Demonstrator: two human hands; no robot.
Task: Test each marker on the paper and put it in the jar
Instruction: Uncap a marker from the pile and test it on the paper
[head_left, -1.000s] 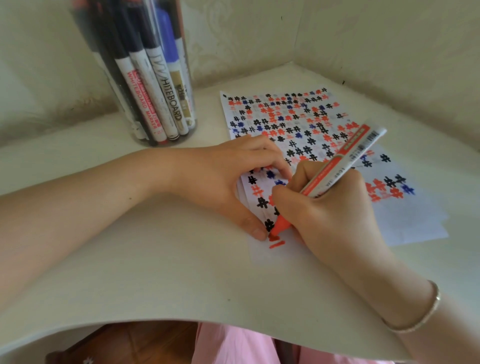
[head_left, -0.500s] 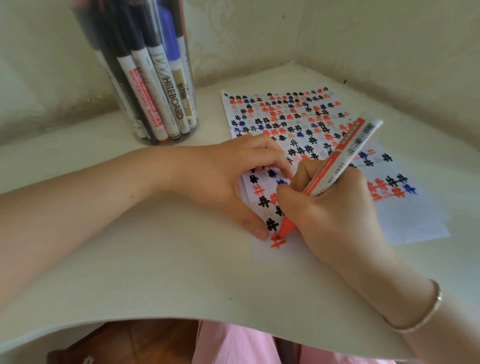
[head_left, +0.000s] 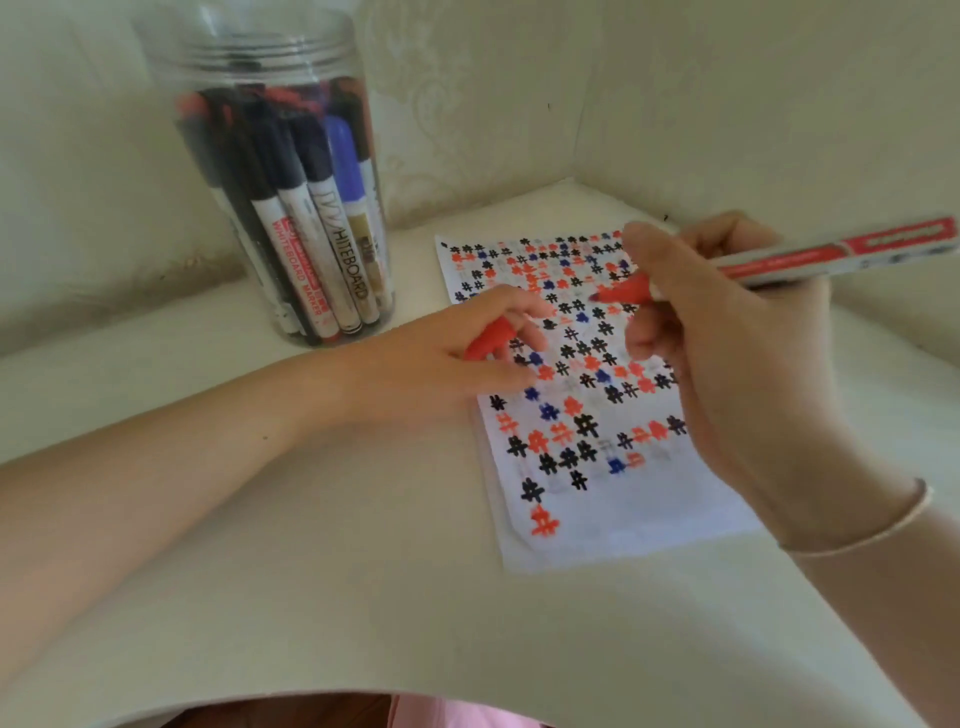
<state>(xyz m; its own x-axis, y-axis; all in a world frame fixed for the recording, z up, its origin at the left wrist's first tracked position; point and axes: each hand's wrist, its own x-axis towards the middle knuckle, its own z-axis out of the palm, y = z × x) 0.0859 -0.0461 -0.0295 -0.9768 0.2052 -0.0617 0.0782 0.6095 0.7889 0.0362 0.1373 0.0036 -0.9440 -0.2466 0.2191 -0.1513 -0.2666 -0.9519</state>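
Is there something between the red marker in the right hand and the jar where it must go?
Nothing visible blocks the way: the jar has no lid on. The red marker in the right hand is uncapped; the left hand holds its red cap.

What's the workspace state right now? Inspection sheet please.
Surface: white table, set into a wall corner.
Job's things: red marker uncapped and lifted off the paper; red cap separate; clear jar open, holding many markers; paper covered in black, red and blue hash marks.
Clutter: nothing seen.
Grippers: right hand holds the marker; left hand grips the cap, fingers touching the paper.
Cables: nothing seen.
Surroundings: patterned pale wall; bracelet on the right wrist.
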